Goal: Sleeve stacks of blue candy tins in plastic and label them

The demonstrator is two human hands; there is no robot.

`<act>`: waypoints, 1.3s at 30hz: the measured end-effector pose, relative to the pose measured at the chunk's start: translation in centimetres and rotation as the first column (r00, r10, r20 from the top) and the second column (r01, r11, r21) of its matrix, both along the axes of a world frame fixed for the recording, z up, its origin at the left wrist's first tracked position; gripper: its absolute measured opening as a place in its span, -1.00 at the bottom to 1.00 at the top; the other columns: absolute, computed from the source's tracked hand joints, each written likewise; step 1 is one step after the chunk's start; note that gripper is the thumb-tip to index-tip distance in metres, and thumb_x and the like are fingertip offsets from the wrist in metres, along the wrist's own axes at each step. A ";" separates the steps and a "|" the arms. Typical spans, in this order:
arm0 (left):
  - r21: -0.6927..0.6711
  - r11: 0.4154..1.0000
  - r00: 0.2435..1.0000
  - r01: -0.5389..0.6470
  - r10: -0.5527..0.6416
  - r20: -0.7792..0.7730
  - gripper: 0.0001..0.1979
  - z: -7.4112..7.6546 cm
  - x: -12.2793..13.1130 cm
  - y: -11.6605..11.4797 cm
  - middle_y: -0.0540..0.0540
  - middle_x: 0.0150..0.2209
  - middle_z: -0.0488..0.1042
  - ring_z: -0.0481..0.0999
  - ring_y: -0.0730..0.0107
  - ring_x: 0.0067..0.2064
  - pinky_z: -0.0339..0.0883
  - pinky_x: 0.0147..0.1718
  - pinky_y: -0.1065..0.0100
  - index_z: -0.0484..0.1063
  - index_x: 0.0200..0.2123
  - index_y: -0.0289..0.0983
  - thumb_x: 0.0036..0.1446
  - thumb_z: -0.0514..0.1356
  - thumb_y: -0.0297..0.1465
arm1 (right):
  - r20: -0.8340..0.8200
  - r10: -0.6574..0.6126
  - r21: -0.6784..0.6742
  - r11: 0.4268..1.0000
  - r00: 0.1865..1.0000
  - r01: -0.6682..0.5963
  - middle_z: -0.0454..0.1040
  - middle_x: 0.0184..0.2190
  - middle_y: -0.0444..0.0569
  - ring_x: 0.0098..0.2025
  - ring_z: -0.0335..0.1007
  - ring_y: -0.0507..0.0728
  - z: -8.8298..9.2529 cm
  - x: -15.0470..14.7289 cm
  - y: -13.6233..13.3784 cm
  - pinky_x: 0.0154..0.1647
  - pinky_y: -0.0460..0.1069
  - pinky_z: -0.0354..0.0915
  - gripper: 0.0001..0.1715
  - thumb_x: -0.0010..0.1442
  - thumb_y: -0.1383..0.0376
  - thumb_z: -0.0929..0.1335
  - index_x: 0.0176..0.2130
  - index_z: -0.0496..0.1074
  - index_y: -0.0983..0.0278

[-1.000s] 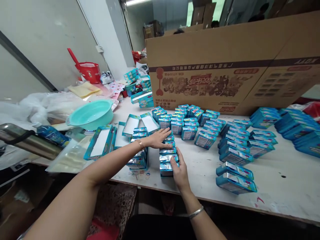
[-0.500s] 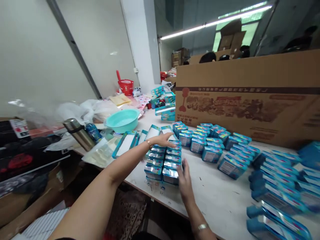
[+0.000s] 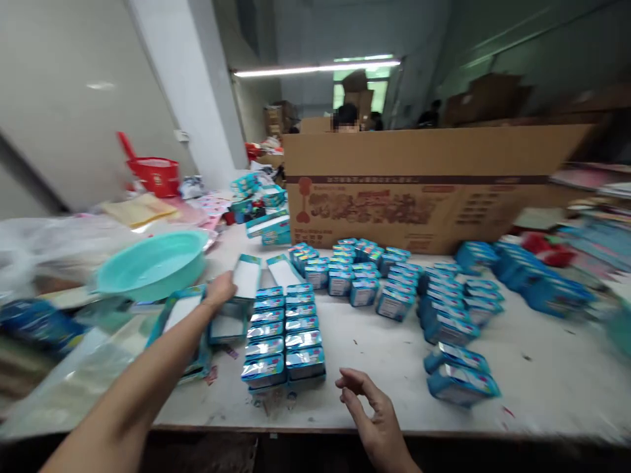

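The right hand hovered open, fingers loosely curled, holding nothing — just right of the double row of blue packs. Beyond that row's left side, the left hand gripped an open tray box. Farther off stood a teal basin and a cardboard carton.
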State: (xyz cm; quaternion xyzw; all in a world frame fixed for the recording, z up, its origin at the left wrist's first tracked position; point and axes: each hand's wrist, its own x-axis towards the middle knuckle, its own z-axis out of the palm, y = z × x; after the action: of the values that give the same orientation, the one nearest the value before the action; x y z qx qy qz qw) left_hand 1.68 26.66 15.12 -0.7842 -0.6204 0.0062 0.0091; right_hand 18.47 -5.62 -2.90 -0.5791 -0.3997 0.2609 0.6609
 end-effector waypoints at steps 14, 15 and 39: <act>-0.300 0.637 0.699 0.710 -0.691 0.186 -0.22 -8.6 10.3 -23.9 -0.26 0.25 0.36 0.49 0.08 0.15 0.36 0.11 0.15 -0.02 0.43 -0.22 0.11 -0.11 -0.63 | 0.773 0.341 -0.583 0.715 0.535 0.387 -0.39 0.48 0.28 0.47 -0.66 0.49 4.4 21.6 -9.0 0.32 0.53 -0.26 0.43 -0.07 -0.07 0.52 0.46 -0.25 0.23; -0.344 0.664 0.732 0.664 -0.671 0.116 -0.21 -9.9 11.5 -25.0 -0.35 0.21 0.38 0.52 0.05 0.11 0.38 0.07 0.13 -0.02 0.42 -0.31 0.09 -0.12 -0.67 | 0.734 0.395 -0.638 0.682 0.553 0.359 -0.37 0.48 0.30 0.47 -0.65 0.51 4.7 22.0 -8.5 0.32 0.52 -0.28 0.48 -0.11 -0.08 0.53 0.46 -0.26 0.26; -0.135 0.374 0.358 0.918 -0.925 -0.128 0.15 -8.8 31.7 -14.9 -0.49 0.43 -0.12 -0.20 -0.18 0.45 -0.33 0.35 -0.13 -0.22 0.41 -0.42 -0.08 0.40 -0.26 | 0.694 0.487 -0.663 0.720 0.531 0.205 0.11 0.30 0.33 0.30 0.03 0.50 4.4 22.4 -7.5 0.18 0.29 0.21 0.37 -0.19 0.20 0.51 0.45 -0.10 0.29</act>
State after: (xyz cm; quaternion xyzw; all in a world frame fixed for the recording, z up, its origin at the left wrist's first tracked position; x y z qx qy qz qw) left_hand 33.42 11.76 6.28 -0.9925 -0.0714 0.0838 0.0522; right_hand 40.88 -13.08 1.52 -0.7898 -0.5894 0.1356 0.1021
